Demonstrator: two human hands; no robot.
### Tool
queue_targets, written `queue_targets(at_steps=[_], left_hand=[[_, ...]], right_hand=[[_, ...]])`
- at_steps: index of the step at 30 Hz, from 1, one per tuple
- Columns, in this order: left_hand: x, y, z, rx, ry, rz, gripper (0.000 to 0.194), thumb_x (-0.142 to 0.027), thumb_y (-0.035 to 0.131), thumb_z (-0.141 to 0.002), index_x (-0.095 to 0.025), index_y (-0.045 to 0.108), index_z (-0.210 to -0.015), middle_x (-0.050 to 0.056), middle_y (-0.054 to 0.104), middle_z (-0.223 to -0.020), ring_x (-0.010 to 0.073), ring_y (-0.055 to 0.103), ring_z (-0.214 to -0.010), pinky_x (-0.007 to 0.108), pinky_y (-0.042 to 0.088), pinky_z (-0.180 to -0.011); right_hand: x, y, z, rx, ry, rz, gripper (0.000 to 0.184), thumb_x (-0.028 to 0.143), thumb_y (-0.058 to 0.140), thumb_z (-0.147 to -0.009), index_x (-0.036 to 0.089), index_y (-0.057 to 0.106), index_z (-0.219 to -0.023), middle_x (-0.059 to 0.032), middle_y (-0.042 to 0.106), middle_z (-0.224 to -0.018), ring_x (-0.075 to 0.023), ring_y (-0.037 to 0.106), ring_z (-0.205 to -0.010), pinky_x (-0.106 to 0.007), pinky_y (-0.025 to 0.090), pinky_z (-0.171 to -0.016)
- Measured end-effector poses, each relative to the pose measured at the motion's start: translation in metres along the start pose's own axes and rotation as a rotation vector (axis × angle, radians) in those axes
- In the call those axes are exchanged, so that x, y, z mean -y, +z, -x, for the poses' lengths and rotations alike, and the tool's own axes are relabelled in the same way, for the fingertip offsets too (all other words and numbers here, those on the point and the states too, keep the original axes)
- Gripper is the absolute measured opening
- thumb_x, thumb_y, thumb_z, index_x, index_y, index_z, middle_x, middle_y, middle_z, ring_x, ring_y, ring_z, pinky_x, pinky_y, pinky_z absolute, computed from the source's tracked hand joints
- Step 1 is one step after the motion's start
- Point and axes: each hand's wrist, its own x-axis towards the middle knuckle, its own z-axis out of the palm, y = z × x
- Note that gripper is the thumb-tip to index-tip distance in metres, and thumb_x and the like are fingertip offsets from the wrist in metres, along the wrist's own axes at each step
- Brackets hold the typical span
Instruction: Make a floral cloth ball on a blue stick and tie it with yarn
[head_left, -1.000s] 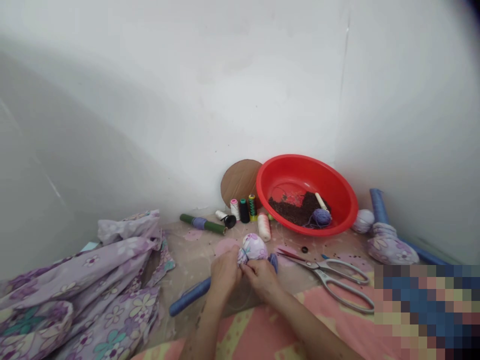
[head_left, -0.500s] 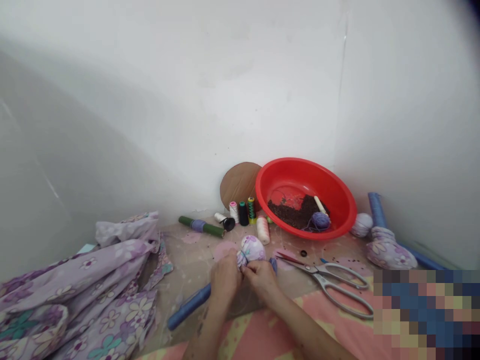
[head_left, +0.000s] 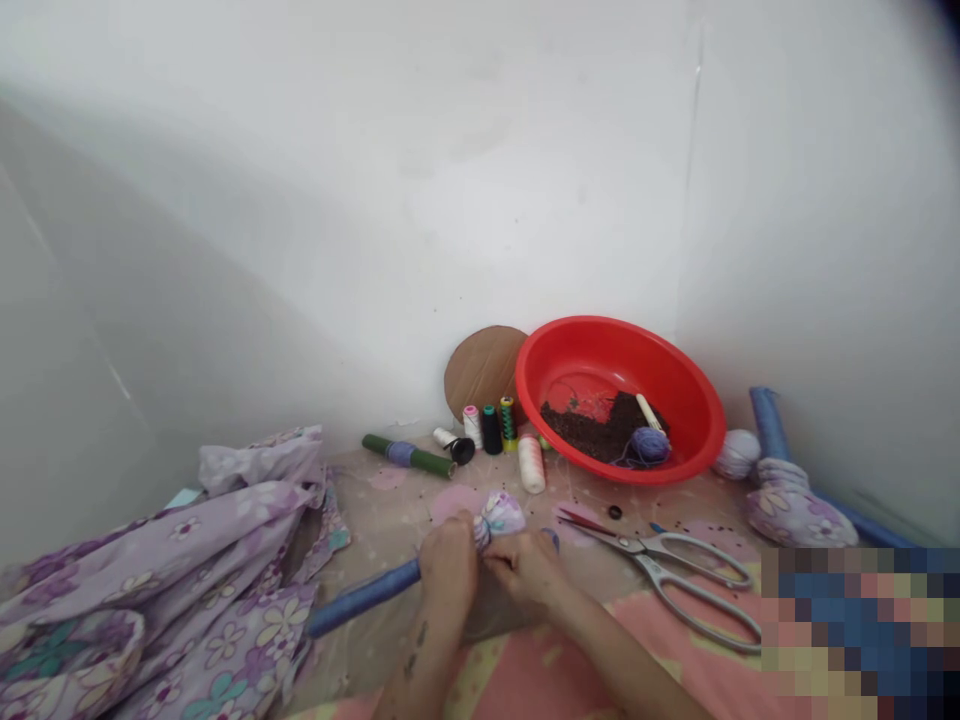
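A round stuffed bundle of lilac floral fabric (head_left: 502, 514) sits between my hands, gathered at a narrow neck. My right hand (head_left: 525, 566) pinches that neck from the right. My left hand (head_left: 448, 565) closes around the neck's left side and the end of a long blue cloth roll (head_left: 364, 598), which sticks out to the lower left. A small blue tip (head_left: 552, 538) shows past my right hand. The wrapping at the neck is partly hidden by my fingers.
A red plastic basin (head_left: 622, 345) holds dark granules and purple yarn. Thread spools (head_left: 491, 430), a green roll (head_left: 427, 462), and large scissors (head_left: 660, 575) lie nearby on the patterned cloth (head_left: 390, 520). Lilac fabric (head_left: 187, 590) is heaped at left.
The fabric bundle has tipped lower, and the blue roll has swung flatter toward the left. My hands remain on the neck. The whole view has shifted slightly.
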Motion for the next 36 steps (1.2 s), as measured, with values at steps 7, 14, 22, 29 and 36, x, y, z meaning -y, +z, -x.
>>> queue_targets(at_steps=[7,14,22,29,36], left_hand=[[-0.01,-0.006,0.003,-0.02,0.16,-0.023,0.024,-0.011,0.033,-0.078,-0.017,0.055,-0.086,0.01,0.06,-0.08,0.0225,0.056,-0.076,0.03,0.037,-0.064],[-0.007,-0.011,0.003,0.0,0.27,-0.027,0.025,-0.011,0.033,-0.076,-0.017,0.056,-0.082,0.009,0.061,-0.078,0.023,0.057,-0.074,0.031,0.037,-0.063],[-0.008,-0.017,0.009,0.094,0.473,0.028,0.026,-0.01,0.037,-0.071,-0.016,0.056,-0.089,0.011,0.063,-0.081,0.024,0.057,-0.076,0.032,0.038,-0.065],[-0.009,-0.023,0.016,0.123,0.537,0.165,0.02,-0.018,0.044,-0.069,-0.017,0.056,-0.084,0.009,0.063,-0.077,0.0218,0.057,-0.072,0.029,0.036,-0.062],[-0.013,-0.037,0.021,0.136,0.482,0.49,0.032,-0.027,0.053,-0.063,-0.019,0.051,-0.094,0.006,0.061,-0.08,0.0209,0.056,-0.072,0.024,0.033,-0.057]], right_hand=[[-0.005,-0.015,-0.005,-0.062,-0.162,0.143,0.018,0.018,0.046,-0.075,0.02,0.063,-0.068,-0.0029,0.063,-0.068,-0.0142,0.053,-0.065,-0.022,0.032,-0.057],[-0.009,-0.024,-0.008,-0.138,-0.224,0.143,0.018,0.023,0.05,-0.077,0.018,0.064,-0.066,-0.0022,0.062,-0.062,-0.0131,0.053,-0.061,-0.022,0.032,-0.055],[-0.035,-0.038,-0.011,-0.108,-0.068,-0.184,0.015,0.025,0.055,-0.073,0.018,0.067,-0.07,-0.0008,0.065,-0.065,-0.011,0.055,-0.062,-0.02,0.035,-0.058],[-0.06,-0.034,-0.014,0.054,0.082,-0.646,0.016,0.027,0.062,-0.063,0.012,0.066,-0.059,0.0021,0.053,-0.048,-0.0082,0.042,-0.048,-0.019,0.03,-0.045],[-0.071,-0.026,-0.014,0.142,0.252,-0.933,0.022,0.031,0.068,-0.056,0.01,0.063,-0.055,0.0045,0.045,-0.044,-0.0058,0.036,-0.043,-0.02,0.025,-0.042]])
